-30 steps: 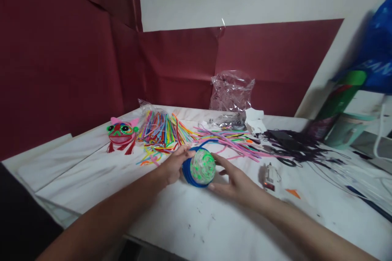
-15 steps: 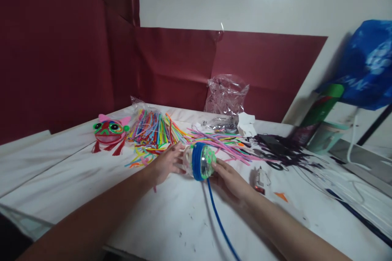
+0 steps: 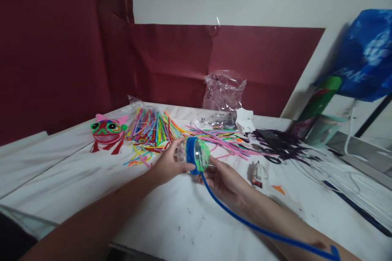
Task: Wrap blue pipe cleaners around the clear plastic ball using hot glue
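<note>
A clear rounded plastic piece (image 3: 199, 155) with green bits at its right end is held above the white table. Blue pipe cleaner is wound round its middle as a wide band (image 3: 192, 155). My left hand (image 3: 171, 163) grips the piece from the left, thumb on the lower part of the band. At its right end is my right hand (image 3: 225, 177), fingers curled beneath and beside it; what they pinch is partly hidden. From the band a loose blue strand (image 3: 235, 216) curves down to the right, across my right forearm.
A pink-eared mask-like craft (image 3: 108, 131) lies left, beside bundled coloured pipe cleaners (image 3: 150, 128). Behind are clear plastic wrap (image 3: 225, 91) and more loose strands (image 3: 226, 142). On the right are a glue gun (image 3: 257, 174), black scissors (image 3: 272, 159), dark purple strands (image 3: 288, 147) and a cup (image 3: 326, 130).
My left hand has closed round the piece, its thumb now over the band. The loose blue strand has swung right, across my right forearm. The view has shifted slightly.
</note>
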A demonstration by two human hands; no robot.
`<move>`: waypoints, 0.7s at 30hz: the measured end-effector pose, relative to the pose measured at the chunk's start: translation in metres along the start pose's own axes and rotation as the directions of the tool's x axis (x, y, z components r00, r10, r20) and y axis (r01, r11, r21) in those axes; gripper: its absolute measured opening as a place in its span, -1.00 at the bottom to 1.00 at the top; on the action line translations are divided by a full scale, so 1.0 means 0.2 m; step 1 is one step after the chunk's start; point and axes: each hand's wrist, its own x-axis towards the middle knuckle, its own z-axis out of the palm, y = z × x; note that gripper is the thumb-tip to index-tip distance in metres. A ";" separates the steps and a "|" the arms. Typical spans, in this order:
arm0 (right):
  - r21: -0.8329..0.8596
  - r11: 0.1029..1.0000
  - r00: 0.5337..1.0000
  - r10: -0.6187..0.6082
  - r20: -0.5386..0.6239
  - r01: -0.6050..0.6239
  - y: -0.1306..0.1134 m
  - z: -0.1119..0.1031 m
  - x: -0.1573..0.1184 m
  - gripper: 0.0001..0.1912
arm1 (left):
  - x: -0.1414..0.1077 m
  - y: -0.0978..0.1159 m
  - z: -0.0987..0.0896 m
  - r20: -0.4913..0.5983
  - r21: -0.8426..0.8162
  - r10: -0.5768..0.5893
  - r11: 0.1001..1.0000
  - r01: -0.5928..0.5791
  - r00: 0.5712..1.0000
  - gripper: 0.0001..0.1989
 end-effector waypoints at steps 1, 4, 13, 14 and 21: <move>-0.048 0.999 1.000 -0.004 -0.003 0.004 0.00 0.00 0.00 -0.66 | 0.01 0.00 -0.01 -0.006 -0.066 -0.023 0.998 0.022 1.000 -0.21; -0.265 0.962 0.995 -0.083 -0.056 0.065 -0.02 -0.02 0.00 -0.57 | 0.02 -0.01 -0.02 0.034 -0.290 -0.148 0.945 0.152 0.988 -0.32; -0.331 0.932 0.982 -0.178 -0.062 0.148 -0.02 -0.04 0.01 -0.49 | 0.01 -0.02 -0.01 0.128 -0.283 -0.369 0.876 0.390 0.921 -0.39; -0.321 0.938 0.984 -0.165 -0.074 0.133 -0.01 -0.04 0.01 -0.49 | 0.01 -0.02 0.00 0.096 -0.249 -0.385 0.884 0.396 0.918 -0.41; -0.253 0.964 0.983 -0.121 -0.142 0.082 0.01 -0.03 0.01 -0.51 | 0.03 -0.04 0.00 0.024 -0.154 -0.332 0.931 0.331 0.943 -0.35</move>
